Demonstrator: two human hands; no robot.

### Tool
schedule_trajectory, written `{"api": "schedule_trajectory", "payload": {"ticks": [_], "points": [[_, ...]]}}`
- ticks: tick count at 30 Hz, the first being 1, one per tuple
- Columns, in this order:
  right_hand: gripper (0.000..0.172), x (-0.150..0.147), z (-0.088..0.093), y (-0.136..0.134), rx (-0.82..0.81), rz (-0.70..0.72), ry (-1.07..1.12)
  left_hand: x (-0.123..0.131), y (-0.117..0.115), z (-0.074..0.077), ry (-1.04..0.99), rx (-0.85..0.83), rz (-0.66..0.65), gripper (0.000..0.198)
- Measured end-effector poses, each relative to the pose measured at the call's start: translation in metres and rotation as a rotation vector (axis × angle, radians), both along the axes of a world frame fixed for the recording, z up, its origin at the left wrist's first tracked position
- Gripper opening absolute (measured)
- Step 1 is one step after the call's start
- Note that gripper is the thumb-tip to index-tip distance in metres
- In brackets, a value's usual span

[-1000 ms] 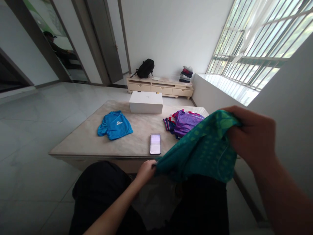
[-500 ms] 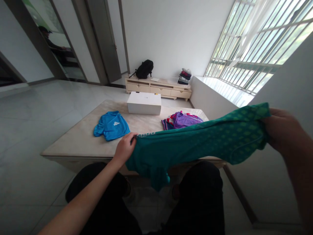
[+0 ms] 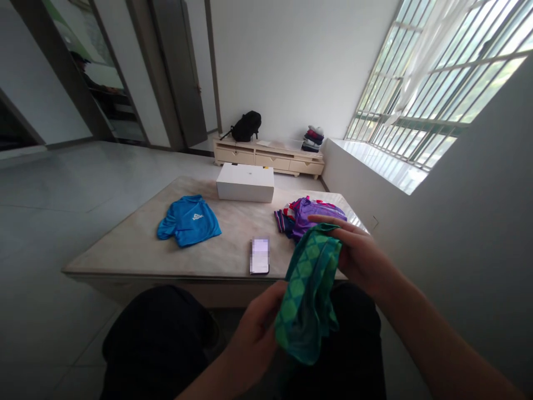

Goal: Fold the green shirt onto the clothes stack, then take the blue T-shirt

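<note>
Green patterned garment (image 3: 306, 294) between the person's hands, before the table (image 3: 233, 261) | long axis slanting far-right to near-left | right hand (image 3: 360, 253) half-curled, holding upper end | left hand (image 3: 258, 328) seems closed on lower-left edge, fingertips hidden from me

This looks to be a room in a home, probably a living room. Along the white wall (image 3: 300, 61) stands a low wooden cabinet (image 3: 270, 159) with drawers, and on it are a black backpack (image 3: 246, 126) and a stack of folded clothes (image 3: 313, 139). The wide window (image 3: 437, 94) has metal bars and a thin white curtain (image 3: 420, 61). There is also a grey door (image 3: 179, 72), a pale, shiny tiled floor (image 3: 83, 183) and a low desk (image 3: 137, 244).
</note>
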State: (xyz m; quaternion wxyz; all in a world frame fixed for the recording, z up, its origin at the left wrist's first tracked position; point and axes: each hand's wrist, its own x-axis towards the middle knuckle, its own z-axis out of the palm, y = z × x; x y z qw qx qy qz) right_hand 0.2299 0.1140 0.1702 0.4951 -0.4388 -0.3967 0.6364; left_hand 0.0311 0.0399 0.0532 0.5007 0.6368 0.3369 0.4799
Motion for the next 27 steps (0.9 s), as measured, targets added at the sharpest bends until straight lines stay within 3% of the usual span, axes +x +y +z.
{"api": "schedule_trajectory", "payload": {"ticks": [4, 7, 8, 11, 13, 18, 23, 27], "points": [[0.033, 0.002, -0.016, 0.007, -0.036, -0.066, 0.076, -0.014, -0.002, -0.002, -0.081, -0.042, -0.139, 0.046], [0.03, 0.001, -0.025, 0.009, -0.048, -0.094, 0.132, -0.003, 0.001, -0.013, -0.001, 0.048, -0.068, 0.083], [0.03, 0.001, -0.027, 0.008, -0.043, -0.094, 0.142, 0.001, 0.003, -0.016, 0.044, 0.091, -0.011, 0.082], [0.028, 0.004, -0.032, 0.008, -0.012, -0.079, 0.137, 0.008, 0.011, -0.014, 0.136, 0.231, 0.134, 0.027], [0.03, 0.009, -0.035, 0.009, 0.0, -0.068, 0.111, 0.003, 0.017, -0.005, 0.142, 0.264, 0.202, 0.01], [0.027, 0.022, -0.054, 0.019, -0.026, -0.104, -0.005, -0.023, 0.034, 0.031, 0.079, 0.134, 0.434, 0.03], [0.042, 0.017, -0.083, 0.02, -0.051, -0.04, -0.026, -0.03, 0.061, 0.063, 0.116, 0.221, 0.495, 0.032], [0.047, 0.021, -0.092, 0.013, 0.099, 0.086, -0.115, -0.036, 0.081, 0.082, 0.209, 0.335, 0.545, 0.025]]}}
